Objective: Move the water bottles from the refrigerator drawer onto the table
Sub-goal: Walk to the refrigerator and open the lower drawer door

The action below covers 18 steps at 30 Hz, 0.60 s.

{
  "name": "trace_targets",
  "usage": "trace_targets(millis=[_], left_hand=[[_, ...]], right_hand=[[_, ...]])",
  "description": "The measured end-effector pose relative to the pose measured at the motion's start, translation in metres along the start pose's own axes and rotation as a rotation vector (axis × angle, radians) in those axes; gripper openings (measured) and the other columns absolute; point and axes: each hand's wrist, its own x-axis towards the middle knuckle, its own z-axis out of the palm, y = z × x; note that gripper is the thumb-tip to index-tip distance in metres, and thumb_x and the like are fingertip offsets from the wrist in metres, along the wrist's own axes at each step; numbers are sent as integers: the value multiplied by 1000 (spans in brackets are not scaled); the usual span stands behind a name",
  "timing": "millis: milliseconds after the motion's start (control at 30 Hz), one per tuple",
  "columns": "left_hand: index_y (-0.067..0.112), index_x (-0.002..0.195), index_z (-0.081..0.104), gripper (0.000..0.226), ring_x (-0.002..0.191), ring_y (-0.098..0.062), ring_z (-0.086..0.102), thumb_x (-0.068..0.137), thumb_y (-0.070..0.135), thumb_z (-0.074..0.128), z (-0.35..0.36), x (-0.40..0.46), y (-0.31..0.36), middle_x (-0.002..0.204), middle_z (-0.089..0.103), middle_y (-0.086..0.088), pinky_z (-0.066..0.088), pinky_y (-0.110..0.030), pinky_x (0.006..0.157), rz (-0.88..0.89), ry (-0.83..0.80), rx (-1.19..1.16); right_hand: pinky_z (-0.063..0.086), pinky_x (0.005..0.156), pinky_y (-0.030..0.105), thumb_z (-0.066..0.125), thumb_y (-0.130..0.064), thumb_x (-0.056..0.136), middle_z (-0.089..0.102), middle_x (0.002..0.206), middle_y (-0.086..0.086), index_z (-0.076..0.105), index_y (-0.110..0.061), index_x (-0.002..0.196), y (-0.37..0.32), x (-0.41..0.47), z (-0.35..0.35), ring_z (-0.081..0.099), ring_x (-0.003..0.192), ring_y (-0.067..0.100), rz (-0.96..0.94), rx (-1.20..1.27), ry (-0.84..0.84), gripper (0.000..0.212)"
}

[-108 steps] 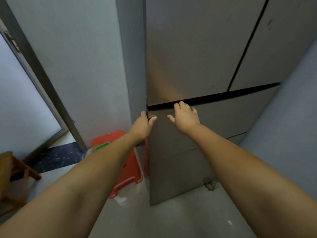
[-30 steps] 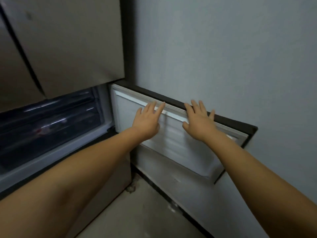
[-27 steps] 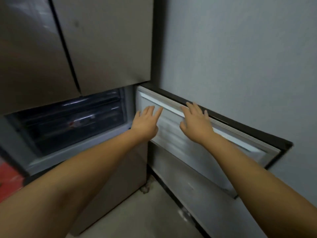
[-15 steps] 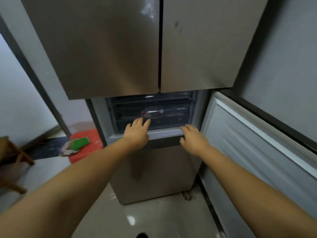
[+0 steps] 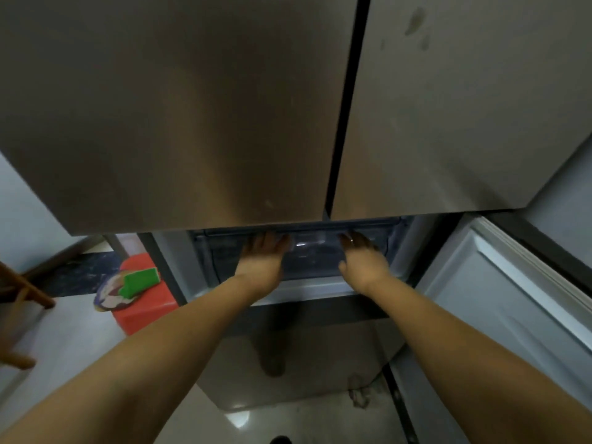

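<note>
Now both my arms reach into the open lower compartment of the fridge (image 5: 179,107), under its two shut upper doors. My left hand (image 5: 261,262) lies against the front of the clear drawer (image 5: 307,261), left of its moulded centre grip; the fingers (image 5: 267,243) run up toward the drawer's top edge, where shadow hides their tips, so I cannot tell whether they hook over the rim or only press flat. My right hand (image 5: 363,261) lies against the same front, right of the grip, its fingers likewise lost in the dark under the doors; whether they curl round anything cannot be told. A thin band shows on one right finger. No bottle can be made out through the dim, blurred drawer wall, so the bottles' place cannot be told. To the right, the lower door (image 5: 512,302) stands swung open, its pale inner liner facing me. To the left, on the floor (image 5: 64,334), stands a red stool (image 5: 144,310) carrying a green block (image 5: 139,280) on top of a patterned bundle (image 5: 109,298). At the far left edge a wooden frame (image 5: 19,293) shows in part. Below the compartment is the fridge's closed bottom panel (image 5: 320,360).
</note>
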Motion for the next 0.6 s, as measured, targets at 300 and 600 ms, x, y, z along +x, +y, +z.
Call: trace_targets(millis=[300,600], left_hand=[[9,110,62,24,96,-33,58,99,14,42,31,14,3,109,61,-20,46,-36,81,-504,13,-863],[1,70,44,32,75,-37,52,94,-3,23,2,26,10,78,55,-21,47,-45,94,-1056,273,-2509]], right_hand=[[47,84,36,56,-1,85,52,130,22,56,-1,127,1,9,46,51,116,35,2,409,339,42],[39,107,44,35,-8,98,50,74,11,47,-9,72,-24,32,-9,51,68,24,746,2218,-92,29]])
